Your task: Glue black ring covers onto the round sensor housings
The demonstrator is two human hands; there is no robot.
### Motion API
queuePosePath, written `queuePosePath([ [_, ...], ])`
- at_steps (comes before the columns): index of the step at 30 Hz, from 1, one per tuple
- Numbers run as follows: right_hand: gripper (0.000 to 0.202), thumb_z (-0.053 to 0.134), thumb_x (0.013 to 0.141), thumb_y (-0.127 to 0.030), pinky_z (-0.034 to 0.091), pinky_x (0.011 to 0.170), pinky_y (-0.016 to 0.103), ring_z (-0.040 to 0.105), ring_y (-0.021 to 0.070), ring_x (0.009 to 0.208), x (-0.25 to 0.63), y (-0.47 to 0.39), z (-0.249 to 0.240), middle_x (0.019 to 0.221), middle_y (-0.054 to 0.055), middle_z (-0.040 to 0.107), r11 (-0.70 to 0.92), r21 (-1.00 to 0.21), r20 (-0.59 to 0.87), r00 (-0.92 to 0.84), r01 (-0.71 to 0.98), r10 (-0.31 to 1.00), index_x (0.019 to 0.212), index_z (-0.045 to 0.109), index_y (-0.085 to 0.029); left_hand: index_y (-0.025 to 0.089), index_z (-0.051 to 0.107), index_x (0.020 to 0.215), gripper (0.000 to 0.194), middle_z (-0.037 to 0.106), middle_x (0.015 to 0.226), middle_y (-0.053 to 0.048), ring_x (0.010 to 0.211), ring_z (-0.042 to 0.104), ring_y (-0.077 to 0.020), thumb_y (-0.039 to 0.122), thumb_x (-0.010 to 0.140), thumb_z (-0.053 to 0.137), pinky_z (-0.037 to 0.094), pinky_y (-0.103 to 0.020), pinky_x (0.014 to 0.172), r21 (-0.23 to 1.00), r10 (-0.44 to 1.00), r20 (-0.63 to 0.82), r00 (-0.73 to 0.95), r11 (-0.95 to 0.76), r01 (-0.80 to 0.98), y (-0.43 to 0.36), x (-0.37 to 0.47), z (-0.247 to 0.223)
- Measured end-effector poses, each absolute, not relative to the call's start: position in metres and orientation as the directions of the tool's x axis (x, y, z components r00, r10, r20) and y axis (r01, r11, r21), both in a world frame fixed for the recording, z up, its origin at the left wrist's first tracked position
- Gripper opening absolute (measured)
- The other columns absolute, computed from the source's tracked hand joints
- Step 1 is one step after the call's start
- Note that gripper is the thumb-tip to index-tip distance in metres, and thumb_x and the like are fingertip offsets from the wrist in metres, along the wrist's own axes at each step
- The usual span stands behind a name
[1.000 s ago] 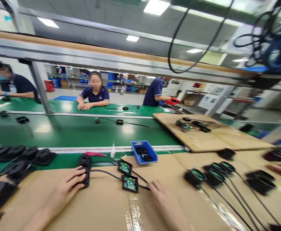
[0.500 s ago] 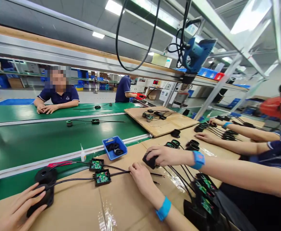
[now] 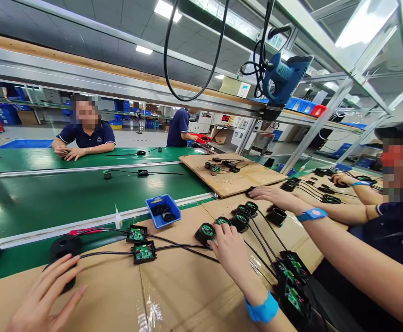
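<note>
My left hand [image 3: 47, 293] is at the lower left, fingers spread. Its fingertips lie over a black disc-shaped part [image 3: 70, 285], which they partly hide; a black ring-shaped part [image 3: 63, 246] lies just behind. Cables run from there to two open black boxes with green circuit boards [image 3: 143, 251]. My right hand [image 3: 231, 251], with a blue wristband, has its bent fingers and thumb against round black housings with green boards inside. One housing [image 3: 206, 234] shows left of the fingers, another [image 3: 223, 221] just behind them. Exact finger contact is partly hidden.
A co-worker's banded arm [image 3: 280, 198] reaches in from the right. More round housings [image 3: 244, 210] and boxed boards [image 3: 293, 295] lie beside my right hand. A blue bin [image 3: 163, 212], a small white bottle [image 3: 118, 216] and a raised cardboard-covered board [image 3: 236, 177] stand beyond.
My right hand has moved right, from the cables to the round housings. My left fingers have loosened on the disc part. The co-worker's hand has let go of a black part and reached farther back.
</note>
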State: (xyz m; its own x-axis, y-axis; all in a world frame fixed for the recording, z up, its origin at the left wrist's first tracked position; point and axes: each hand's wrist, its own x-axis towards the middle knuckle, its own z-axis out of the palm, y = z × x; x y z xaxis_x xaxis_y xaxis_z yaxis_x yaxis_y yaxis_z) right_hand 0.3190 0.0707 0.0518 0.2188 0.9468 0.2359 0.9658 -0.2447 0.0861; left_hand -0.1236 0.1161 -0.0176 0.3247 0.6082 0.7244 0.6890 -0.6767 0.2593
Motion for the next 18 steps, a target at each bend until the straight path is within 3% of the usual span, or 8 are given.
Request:
queuePosePath([
  [2, 0.029, 0.067, 0.090, -0.026, 0.046, 0.083, 0.045, 0.059, 0.0356, 0.104, 0.325, 0.083, 0.053, 0.108, 0.021, 0.062, -0.289, 0.109, 0.223, 0.260, 0.951, 0.939, 0.110, 0.059, -0.007, 0.034, 0.060, 0.132, 0.041, 0.064, 0.134, -0.002, 0.120, 0.064, -0.0312, 0.033, 0.091, 0.060, 0.052, -0.052, 0.107, 0.204, 0.553, 0.740, 0.383, -0.727, 0.656, 0.110, -0.096, -0.010],
  [6, 0.026, 0.067, 0.093, -0.035, 0.052, 0.077, 0.035, 0.065, 0.0204, 0.089, 0.331, 0.104, 0.050, 0.099, 0.009, 0.067, -0.285, 0.090, 0.125, 0.273, 0.954, 0.954, 0.100, 0.063, -0.011, 0.026, 0.063, 0.125, 0.034, 0.069, 0.127, -0.008, 0.115, 0.067, -0.0265, 0.027, 0.091, 0.061, 0.060, -0.035, 0.097, 0.170, 0.481, 0.716, 0.505, -0.823, 0.542, 0.097, -0.047, 0.005],
  [8, 0.022, 0.066, 0.093, -0.034, 0.054, 0.077, 0.033, 0.066, 0.0167, 0.085, 0.333, 0.108, 0.051, 0.096, 0.004, 0.068, -0.270, 0.057, 0.096, 0.264, 0.961, 0.960, 0.098, 0.064, -0.013, 0.028, 0.062, 0.127, 0.037, 0.069, 0.127, -0.008, 0.114, 0.068, -0.0264, 0.028, 0.090, 0.064, 0.060, -0.034, 0.095, 0.281, 0.542, 0.641, 0.544, -0.825, 0.490, 0.092, -0.028, 0.008],
  [10, 0.020, 0.068, 0.091, -0.031, 0.053, 0.077, 0.034, 0.067, 0.0190, 0.088, 0.333, 0.105, 0.054, 0.097, 0.006, 0.070, -0.242, 0.011, 0.100, 0.239, 0.970, 0.966, 0.100, 0.064, -0.013, 0.030, 0.060, 0.128, 0.038, 0.069, 0.126, -0.008, 0.112, 0.069, -0.0266, 0.028, 0.090, 0.065, 0.060, -0.037, 0.095, 0.496, 0.656, 0.532, 0.536, -0.754, 0.430, 0.090, -0.013, 0.005],
  [14, 0.027, 0.069, 0.089, -0.028, 0.053, 0.075, 0.035, 0.069, 0.0277, 0.093, 0.317, 0.087, 0.066, 0.103, 0.014, 0.072, -0.120, -0.124, 0.149, 0.138, 0.985, 0.979, 0.110, 0.064, -0.012, 0.029, 0.054, 0.136, 0.053, 0.066, 0.126, -0.013, 0.116, 0.066, -0.0276, 0.041, 0.087, 0.070, 0.057, -0.041, 0.097, 0.933, 0.832, 0.201, 0.517, -0.324, 0.159, 0.092, 0.022, -0.010],
  [16, 0.032, 0.069, 0.089, -0.029, 0.054, 0.078, 0.034, 0.070, 0.0262, 0.094, 0.297, 0.076, 0.070, 0.107, 0.012, 0.072, -0.012, -0.208, 0.176, 0.049, 0.978, 0.983, 0.117, 0.062, -0.016, 0.029, 0.040, 0.149, 0.079, 0.057, 0.138, -0.018, 0.122, 0.062, -0.0294, 0.055, 0.083, 0.073, 0.054, -0.044, 0.100, 1.000, 0.846, 0.026, 0.533, -0.019, -0.019, 0.091, 0.042, -0.012],
  [18, 0.037, 0.071, 0.086, -0.029, 0.055, 0.081, 0.029, 0.070, 0.0219, 0.097, 0.273, 0.067, 0.071, 0.112, 0.008, 0.072, 0.114, -0.286, 0.202, -0.056, 0.951, 0.978, 0.121, 0.061, -0.020, 0.033, 0.027, 0.155, 0.100, 0.047, 0.147, -0.019, 0.125, 0.059, -0.0309, 0.066, 0.074, 0.076, 0.052, -0.045, 0.100, 0.962, 0.839, -0.069, 0.540, 0.199, -0.187, 0.086, 0.059, -0.005],
])
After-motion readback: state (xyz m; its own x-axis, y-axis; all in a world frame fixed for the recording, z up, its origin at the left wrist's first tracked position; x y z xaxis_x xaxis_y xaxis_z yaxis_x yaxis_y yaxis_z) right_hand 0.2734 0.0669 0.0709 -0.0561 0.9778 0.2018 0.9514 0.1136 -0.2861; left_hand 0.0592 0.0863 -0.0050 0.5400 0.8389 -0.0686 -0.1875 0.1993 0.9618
